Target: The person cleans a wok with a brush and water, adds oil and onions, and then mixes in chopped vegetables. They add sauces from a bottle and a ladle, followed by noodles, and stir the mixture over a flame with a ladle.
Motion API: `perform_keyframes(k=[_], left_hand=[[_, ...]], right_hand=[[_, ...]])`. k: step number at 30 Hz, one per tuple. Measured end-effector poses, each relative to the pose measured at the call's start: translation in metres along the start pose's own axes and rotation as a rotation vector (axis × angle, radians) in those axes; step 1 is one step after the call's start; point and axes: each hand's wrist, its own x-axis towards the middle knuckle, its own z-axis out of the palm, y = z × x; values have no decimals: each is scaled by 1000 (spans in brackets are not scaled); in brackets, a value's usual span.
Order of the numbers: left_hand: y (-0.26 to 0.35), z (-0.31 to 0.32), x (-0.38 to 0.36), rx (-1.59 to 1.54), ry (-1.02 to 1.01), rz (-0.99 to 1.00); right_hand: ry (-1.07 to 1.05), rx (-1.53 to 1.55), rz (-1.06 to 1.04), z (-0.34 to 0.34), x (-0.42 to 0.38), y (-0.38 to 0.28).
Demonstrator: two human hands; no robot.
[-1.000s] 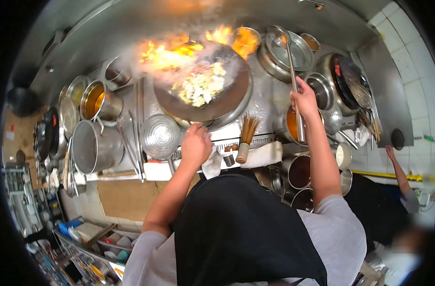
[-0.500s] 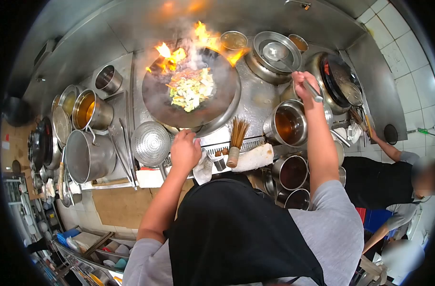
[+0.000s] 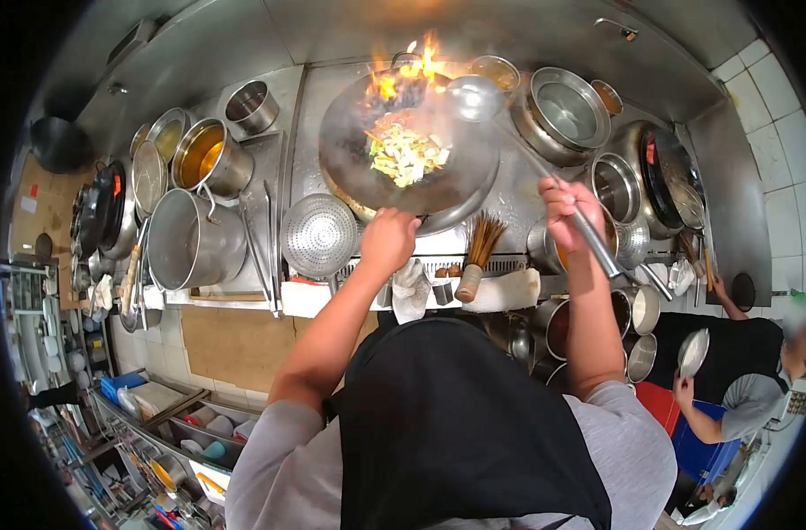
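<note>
My left hand (image 3: 387,240) grips the near rim of a large dark wok (image 3: 350,159) through a white cloth (image 3: 410,287). The wok holds pale chopped vegetables (image 3: 405,150), and flames (image 3: 404,71) lick its far edge. My right hand (image 3: 562,208) is closed on the long handle of a steel ladle (image 3: 531,163). The ladle's bowl hangs over the wok's far right rim. A pot of brown liquid sits just under my right hand, mostly hidden by it.
Steel basins (image 3: 566,110) and seasoning pots stand right of the wok. A perforated strainer (image 3: 319,234), a tall stockpot (image 3: 191,243) and an oil pot (image 3: 207,155) stand left. A bamboo brush (image 3: 478,256) stands at the front. A co-worker (image 3: 738,380) at right holds a small bowl.
My right hand swung the ladle from the steel basin on the right to the wok's far rim. The flames have shrunk. The co-worker now holds up a small bowl.
</note>
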Motion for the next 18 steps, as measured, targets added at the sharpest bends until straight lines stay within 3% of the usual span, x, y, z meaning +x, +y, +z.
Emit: perform_keyframes(k=[9, 13, 18], left_hand=[[-6, 12, -3, -20, 22, 19], [-9, 11, -5, -39, 0, 36], [-12, 10, -7, -65, -3, 69]], right_hand=[[217, -664, -67, -19, 22, 92], [233, -743, -106, -16, 17, 99], [200, -628, -159, -14, 7, 99]])
